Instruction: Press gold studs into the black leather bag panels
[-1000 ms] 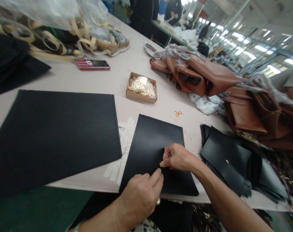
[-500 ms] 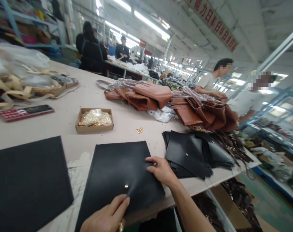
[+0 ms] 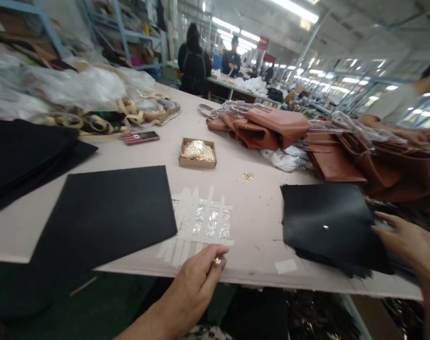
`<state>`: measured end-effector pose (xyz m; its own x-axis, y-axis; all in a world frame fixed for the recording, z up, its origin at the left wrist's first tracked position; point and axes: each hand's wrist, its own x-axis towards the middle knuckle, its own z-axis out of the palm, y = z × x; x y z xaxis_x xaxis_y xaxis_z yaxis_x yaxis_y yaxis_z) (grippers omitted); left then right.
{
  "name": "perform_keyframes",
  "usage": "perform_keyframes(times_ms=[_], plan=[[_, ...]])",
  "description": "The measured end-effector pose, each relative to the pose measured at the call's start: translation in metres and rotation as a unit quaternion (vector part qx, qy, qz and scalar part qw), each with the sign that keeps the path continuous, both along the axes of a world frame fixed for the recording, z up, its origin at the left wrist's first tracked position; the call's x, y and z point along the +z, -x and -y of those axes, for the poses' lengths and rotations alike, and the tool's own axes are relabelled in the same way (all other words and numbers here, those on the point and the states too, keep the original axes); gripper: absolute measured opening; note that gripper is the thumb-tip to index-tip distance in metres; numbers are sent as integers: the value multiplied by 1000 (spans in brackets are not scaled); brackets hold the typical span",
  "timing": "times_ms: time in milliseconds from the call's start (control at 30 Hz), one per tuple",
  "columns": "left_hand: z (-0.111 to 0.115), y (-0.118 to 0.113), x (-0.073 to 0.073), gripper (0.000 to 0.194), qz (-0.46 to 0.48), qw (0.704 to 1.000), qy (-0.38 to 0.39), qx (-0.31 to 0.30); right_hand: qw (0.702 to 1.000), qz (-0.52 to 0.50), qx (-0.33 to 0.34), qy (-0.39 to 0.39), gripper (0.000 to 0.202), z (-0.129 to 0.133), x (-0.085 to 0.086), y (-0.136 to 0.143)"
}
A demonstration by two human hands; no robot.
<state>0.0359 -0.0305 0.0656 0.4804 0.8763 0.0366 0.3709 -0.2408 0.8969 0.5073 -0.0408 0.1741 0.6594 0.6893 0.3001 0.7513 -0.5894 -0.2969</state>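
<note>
Well, the right hand [image 3: 409,241] is half open at the outer edge of a stack of black panels [image 3: 342,200], fingertips by its rim; whether they pinch anything I cannot tell. That stack lies nearer than the cardboard box [image 3: 197,164] and well to its right, with a metal stud [image 3: 325,227] on the top panel. The left hand [image 3: 201,271], loosely curled with a ring [image 3: 217,260] and nothing seen in its grip, hangs at the near side from the box, just below a taped patch [image 3: 212,222]. A sideways push might skew the stack, since its sheets look smooth and lie unevenly; a sweeping sleeve could scatter the loose gold pieces [image 3: 248,176] right of the box. The desk [image 3: 253,222] is pale and flecked with specks. Left of the box lie a large black panel [image 3: 112,208] and a phone [image 3: 141,137]; brown bags [image 3: 277,125] are heaped to its right. Far behind it, people in dark clothes [image 3: 194,61] stand under strip lights [image 3: 232,26], beside blue shelves [image 3: 119,33]
</note>
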Motion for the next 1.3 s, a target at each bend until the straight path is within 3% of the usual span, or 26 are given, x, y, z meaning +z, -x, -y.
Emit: perform_keyframes(times_ms=[67,100,167,267,367,433,533,733,900,1000,1100,1200,1300], plan=[[-1,3,-2,25,2,1000,7,-7,997,18,-50,57,37,-1,-11,7],[-2,4,-3,25,-2,1000,3,-8,998,-23,-32,56,39,-1,-20,24],[-4,5,-8,26,-18,1000,-17,-10,987,-117,104,-17,38,0,-42,79],[-5,7,-15,32,-50,996,-77,-8,916,-263,303,-13,33,3,-72,185],[-5,9,-20,41,-94,987,-132,0,851,-310,424,16,24,5,-83,271],[-5,12,-21,45,-108,985,-137,5,823,-315,473,10,25,4,-83,306],[-5,19,-18,49,-94,989,-115,15,798,-323,509,-11,21,0,-84,329],[0,36,-14,42,-65,996,-55,16,757,-300,580,-11,7,-13,-98,340],[5,58,-5,33,0,999,-3,42,709,-291,642,18,9,-28,-95,353],[11,78,-4,32,58,990,85,94,728,-306,613,25,8,-51,-92,370],[22,95,-14,29,121,952,215,178,746,-256,615,-5,9,-89,-97,399],[36,108,-31,23,163,913,284,242,719,-163,675,-18,12,-127,-108,434],[48,118,-44,29,178,898,284,284,692,-45,721,1,15,-149,-119,460]])
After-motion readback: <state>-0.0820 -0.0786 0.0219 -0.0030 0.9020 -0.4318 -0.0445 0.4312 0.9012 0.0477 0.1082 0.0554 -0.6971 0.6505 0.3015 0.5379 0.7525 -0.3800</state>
